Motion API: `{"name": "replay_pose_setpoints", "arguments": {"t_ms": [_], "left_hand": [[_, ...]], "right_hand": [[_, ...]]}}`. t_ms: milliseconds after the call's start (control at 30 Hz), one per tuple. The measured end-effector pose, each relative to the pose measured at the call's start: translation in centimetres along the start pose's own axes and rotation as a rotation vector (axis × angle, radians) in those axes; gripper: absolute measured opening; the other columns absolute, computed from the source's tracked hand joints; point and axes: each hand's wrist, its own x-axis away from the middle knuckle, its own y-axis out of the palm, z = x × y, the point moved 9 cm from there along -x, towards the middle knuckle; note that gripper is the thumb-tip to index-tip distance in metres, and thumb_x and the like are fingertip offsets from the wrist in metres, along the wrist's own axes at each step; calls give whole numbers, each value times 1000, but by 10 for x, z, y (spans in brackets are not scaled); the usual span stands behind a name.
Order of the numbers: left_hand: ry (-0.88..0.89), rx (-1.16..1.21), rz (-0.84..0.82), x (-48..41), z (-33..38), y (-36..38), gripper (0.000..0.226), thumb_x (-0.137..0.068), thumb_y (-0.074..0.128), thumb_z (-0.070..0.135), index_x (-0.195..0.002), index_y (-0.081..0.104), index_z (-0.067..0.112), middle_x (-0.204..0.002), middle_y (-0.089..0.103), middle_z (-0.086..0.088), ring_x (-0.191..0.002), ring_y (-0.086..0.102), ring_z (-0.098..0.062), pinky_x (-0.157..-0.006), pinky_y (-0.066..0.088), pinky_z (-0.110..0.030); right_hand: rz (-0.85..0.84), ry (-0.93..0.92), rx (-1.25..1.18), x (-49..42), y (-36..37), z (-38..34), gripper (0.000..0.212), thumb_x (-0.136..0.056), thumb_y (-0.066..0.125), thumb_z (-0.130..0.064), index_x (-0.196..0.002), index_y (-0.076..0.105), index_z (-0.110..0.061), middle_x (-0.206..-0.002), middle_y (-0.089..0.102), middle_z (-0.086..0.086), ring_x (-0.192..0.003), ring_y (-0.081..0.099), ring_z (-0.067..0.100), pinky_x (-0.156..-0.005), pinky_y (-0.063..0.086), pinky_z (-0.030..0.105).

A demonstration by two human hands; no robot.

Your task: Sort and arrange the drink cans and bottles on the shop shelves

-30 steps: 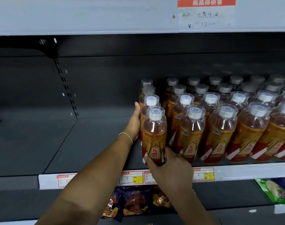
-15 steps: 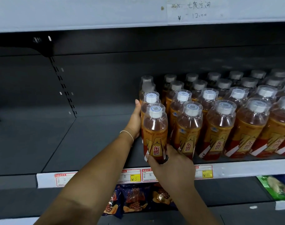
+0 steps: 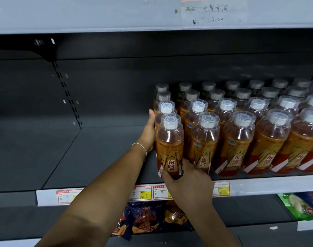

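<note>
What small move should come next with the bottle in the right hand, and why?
Probably ease the front-left bottle back until it lines up with the neighbour bottle, then let go. The right hand grips its base, which seems slightly forward of the front row near the shelf edge; the left hand lies against that column's left side as a guide.

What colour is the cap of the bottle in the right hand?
The front bottle's cap is white, under a clear cover; head view.

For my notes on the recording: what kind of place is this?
Most likely a shop: rows of identical orange drink bottles on a dark shelf, price tags along its edge, snack bags below.
</note>
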Motion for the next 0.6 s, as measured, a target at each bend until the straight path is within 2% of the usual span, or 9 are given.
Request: {"name": "replay_pose_setpoints", "arguments": {"t_ms": [167, 333, 433, 500, 600], "left_hand": [[-1, 4, -1, -1, 1, 2, 78, -97, 14, 67, -91, 81, 26, -115, 59, 4, -107, 53, -7, -75, 57, -26], [-5, -53, 33, 0, 0, -2, 70, -95, 19, 69, -111, 66, 20, -119, 58, -1, -112, 53, -13, -85, 53, -32], [-14, -55, 38, -1, -1, -2, 74, -96, 19, 69, -100, 76, 22, -117, 63, -1, -111, 55, -12, -84, 54, -31], [-22, -69, 34, -1, -2, -1, 76, -96, 18, 69, -92, 80, 27, -107, 73, -1, -105, 64, -11, -79, 57, -29], [-36, -65, 25, -2, -3, 0, 76, -96, 18, 70, -91, 81, 28, -97, 76, -1, -98, 69, -11, -76, 57, -28]], "right_hand": [[-26, 1, 19, -1, 3, 0, 52, -78, 61, -71, -98, 69, -23, -82, 71, -8, -74, 69, 14, -62, 44, 23], [-34, 2, 6, 0, 3, 2, 50, -80, 61, -70, -98, 68, -24, -82, 71, -8, -75, 68, 14, -63, 46, 25], [-35, 13, 20, -1, 2, 2, 51, -79, 60, -72, -96, 67, -24, -81, 70, -7, -75, 68, 15, -61, 42, 24], [-42, 16, 38, -2, 3, 2, 51, -79, 59, -73, -96, 66, -25, -81, 70, -8, -75, 68, 15, -60, 38, 22], [-52, 19, 38, -1, 5, 3, 52, -79, 57, -74, -98, 66, -26, -83, 70, -9, -76, 68, 13, -60, 37, 22]]}}
